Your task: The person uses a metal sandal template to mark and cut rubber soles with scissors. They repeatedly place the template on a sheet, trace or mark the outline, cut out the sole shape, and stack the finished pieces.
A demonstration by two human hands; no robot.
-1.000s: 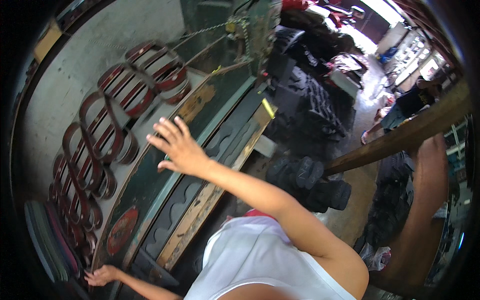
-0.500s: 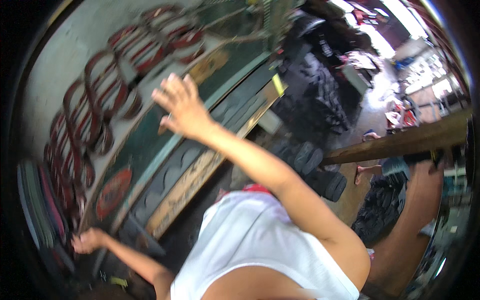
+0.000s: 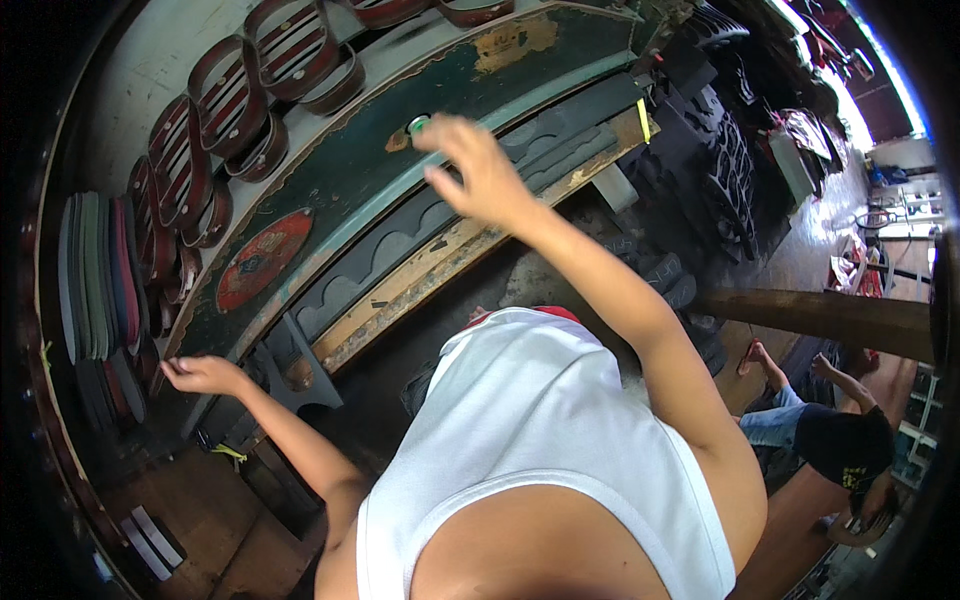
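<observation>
My right hand [image 3: 478, 172] is over the long dark green bench [image 3: 345, 185], its thumb apart and its fingers blurred by motion. Right by those fingertips is a small round green and white thing [image 3: 417, 126] on the bench; whether they touch it I cannot tell. My left hand [image 3: 205, 376] is at the bench's left end, fingers loosely bent, with nothing visible in it. A worn red oval patch [image 3: 264, 260] marks the bench top between my hands.
Dark red curved bands [image 3: 225, 95] stand along the wall behind the bench. Flat coloured sheets [image 3: 95, 275] are stacked at the left. Dark cut sheets [image 3: 735, 160] pile up at the right, near a wooden beam [image 3: 820, 318]. Another person [image 3: 835, 435] sits low at the right.
The view has shifted and turned. My right hand has come down from spread fingers to the small round thing. My left hand stays by the bench's left end.
</observation>
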